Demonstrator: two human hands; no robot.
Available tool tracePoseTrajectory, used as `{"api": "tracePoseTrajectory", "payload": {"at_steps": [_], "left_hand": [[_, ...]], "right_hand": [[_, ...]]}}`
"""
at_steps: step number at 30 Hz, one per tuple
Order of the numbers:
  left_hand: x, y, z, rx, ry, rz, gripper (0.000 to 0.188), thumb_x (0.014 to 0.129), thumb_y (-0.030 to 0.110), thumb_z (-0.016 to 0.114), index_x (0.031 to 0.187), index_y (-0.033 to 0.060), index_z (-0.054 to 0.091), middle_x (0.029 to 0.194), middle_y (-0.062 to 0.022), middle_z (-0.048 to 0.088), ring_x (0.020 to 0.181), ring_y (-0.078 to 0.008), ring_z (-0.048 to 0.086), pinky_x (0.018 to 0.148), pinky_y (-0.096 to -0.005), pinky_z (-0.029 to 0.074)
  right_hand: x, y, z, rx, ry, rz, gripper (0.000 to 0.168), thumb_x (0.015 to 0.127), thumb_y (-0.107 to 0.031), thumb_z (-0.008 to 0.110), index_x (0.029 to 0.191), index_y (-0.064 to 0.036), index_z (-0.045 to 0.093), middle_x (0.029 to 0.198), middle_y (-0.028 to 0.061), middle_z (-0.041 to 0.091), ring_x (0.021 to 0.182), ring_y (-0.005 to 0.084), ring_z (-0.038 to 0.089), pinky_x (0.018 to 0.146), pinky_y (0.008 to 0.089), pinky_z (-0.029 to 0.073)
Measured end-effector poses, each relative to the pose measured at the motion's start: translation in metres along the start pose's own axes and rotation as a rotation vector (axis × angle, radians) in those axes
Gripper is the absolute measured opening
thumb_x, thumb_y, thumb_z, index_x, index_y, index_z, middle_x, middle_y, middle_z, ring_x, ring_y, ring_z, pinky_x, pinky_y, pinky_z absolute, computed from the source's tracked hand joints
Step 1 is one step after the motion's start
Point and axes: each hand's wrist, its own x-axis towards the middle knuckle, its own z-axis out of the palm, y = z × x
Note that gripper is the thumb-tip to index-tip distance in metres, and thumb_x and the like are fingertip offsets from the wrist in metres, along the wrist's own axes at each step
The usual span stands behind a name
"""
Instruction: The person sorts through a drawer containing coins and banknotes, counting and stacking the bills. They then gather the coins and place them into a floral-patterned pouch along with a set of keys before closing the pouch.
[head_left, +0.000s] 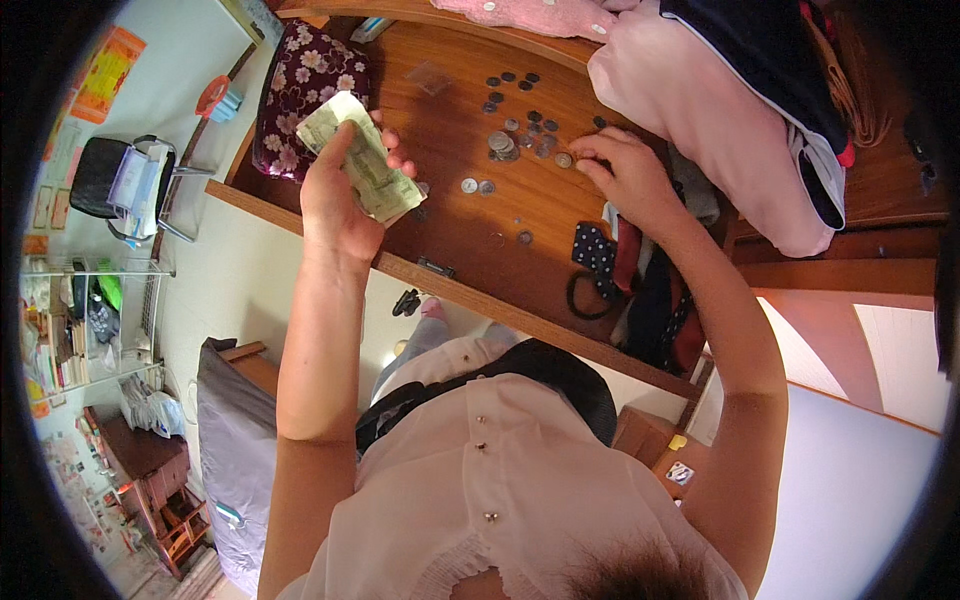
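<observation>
My left hand holds several greenish banknotes over the left part of an open wooden drawer, the thumb lying on top of them. Over the drawer's right half, the bent fingers of my right hand are at a coin; whether they grip it I cannot tell. Just left of that hand lie a small pile of silver coins and several loose ones. Darker coins are scattered further back, and a pair of coins rests nearer the drawer's front.
A floral pouch fills the drawer's left end. Hair bands and dotted fabric lie at its right end, beside a black hair tie. Pink and dark clothes are heaped behind my right hand. A chair stands at the left wall.
</observation>
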Motion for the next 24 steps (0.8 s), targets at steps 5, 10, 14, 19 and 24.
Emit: {"api": "tracePoseTrajectory", "payload": {"at_steps": [5, 10, 14, 19, 24], "left_hand": [[0.0, 0.0, 0.001, 0.004, 0.001, 0.003, 0.028, 0.101, 0.024, 0.036, 0.111, 0.0038, 0.052, 0.083, -0.0088, 0.057, 0.07, -0.0196, 0.053, 0.069, -0.037, 0.049], [0.0, -0.001, -0.002, -0.035, 0.004, -0.003, 0.03, 0.101, 0.026, 0.035, 0.111, 0.0035, 0.053, 0.083, -0.0093, 0.059, 0.069, -0.0202, 0.054, 0.068, -0.0381, 0.05], [-0.001, -0.001, 0.001, 0.001, 0.04, 0.015, 0.031, 0.101, 0.026, 0.035, 0.111, 0.0033, 0.054, 0.083, -0.0093, 0.06, 0.068, -0.0199, 0.055, 0.067, -0.0385, 0.05], [0.001, -0.001, -0.001, -0.007, 0.014, 0.007, 0.031, 0.102, 0.026, 0.034, 0.111, 0.0028, 0.054, 0.083, -0.0093, 0.06, 0.067, -0.0193, 0.055, 0.066, -0.0379, 0.051], [0.001, -0.001, -0.001, -0.028, 0.011, -0.006, 0.032, 0.102, 0.026, 0.034, 0.11, 0.0027, 0.054, 0.083, -0.0095, 0.059, 0.067, -0.0191, 0.055, 0.067, -0.0375, 0.051]], "right_hand": [[0.005, 0.003, 0.018, -0.138, 0.014, -0.115, 0.021, 0.087, -0.014, 0.062, 0.103, -0.002, 0.066, 0.092, 0.0139, 0.062, 0.086, 0.032, 0.062, 0.076, 0.0383, 0.051], [0.006, -0.01, 0.013, 0.595, -0.255, 0.302, 0.023, 0.093, -0.014, 0.059, 0.107, 0.003, 0.065, 0.095, 0.0107, 0.066, 0.081, 0.0177, 0.065, 0.072, 0.0302, 0.053], [-0.004, -0.037, 0.0, 0.967, -0.299, 0.498, 0.028, 0.097, -0.018, 0.055, 0.113, 0.004, 0.062, 0.096, 0.0079, 0.063, 0.084, 0.0122, 0.061, 0.075, 0.0255, 0.052], [-0.007, -0.042, -0.002, 1.055, -0.316, 0.543, 0.028, 0.097, -0.017, 0.056, 0.114, 0.004, 0.062, 0.096, 0.0079, 0.064, 0.084, 0.0121, 0.061, 0.075, 0.0245, 0.052], [-0.006, -0.045, -0.003, 1.036, -0.29, 0.554, 0.026, 0.095, -0.017, 0.06, 0.11, 0.004, 0.064, 0.093, 0.0089, 0.065, 0.08, 0.0123, 0.062, 0.073, 0.0249, 0.054]]}}
